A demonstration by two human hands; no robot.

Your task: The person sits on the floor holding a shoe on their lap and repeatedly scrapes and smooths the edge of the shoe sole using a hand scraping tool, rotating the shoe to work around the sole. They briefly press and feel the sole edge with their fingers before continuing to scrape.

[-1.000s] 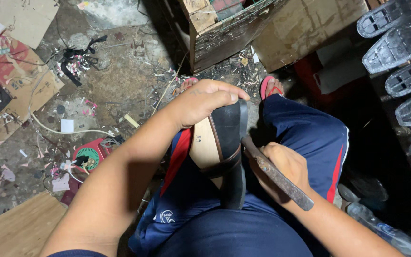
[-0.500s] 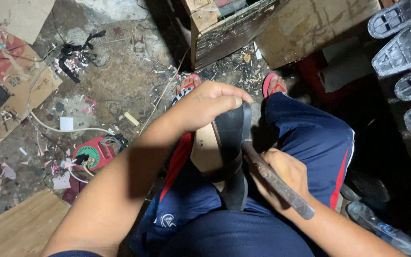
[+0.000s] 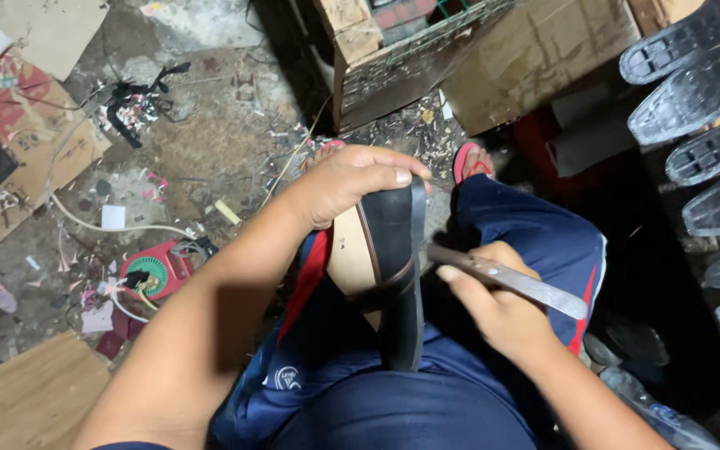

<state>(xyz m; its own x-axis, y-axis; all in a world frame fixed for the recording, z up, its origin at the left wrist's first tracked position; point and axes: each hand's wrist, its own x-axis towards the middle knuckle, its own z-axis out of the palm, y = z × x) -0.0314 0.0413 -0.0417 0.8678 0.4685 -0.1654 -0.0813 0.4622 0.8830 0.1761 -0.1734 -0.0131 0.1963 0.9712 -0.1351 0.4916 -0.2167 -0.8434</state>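
head view: left hand (image 3: 352, 185) clamped over the top of a black-soled sandal with tan insole (image 3: 381, 258), stood on edge on the lap. right hand (image 3: 497, 304) closed round a flat grey metal blade (image 3: 506, 279), tip at the sole edge. likely trimming; best short strokes, sandal braced firm, left fingers clear of the blade.

The dirty concrete floor (image 3: 210, 142) carries flattened cardboard (image 3: 18, 133), a white cable (image 3: 118, 225) running to a red round device (image 3: 153, 268), black scraps (image 3: 139, 104), a wooden board (image 3: 22, 400) and a wooden crate (image 3: 402, 58) (with pale shavings scattered beside it).
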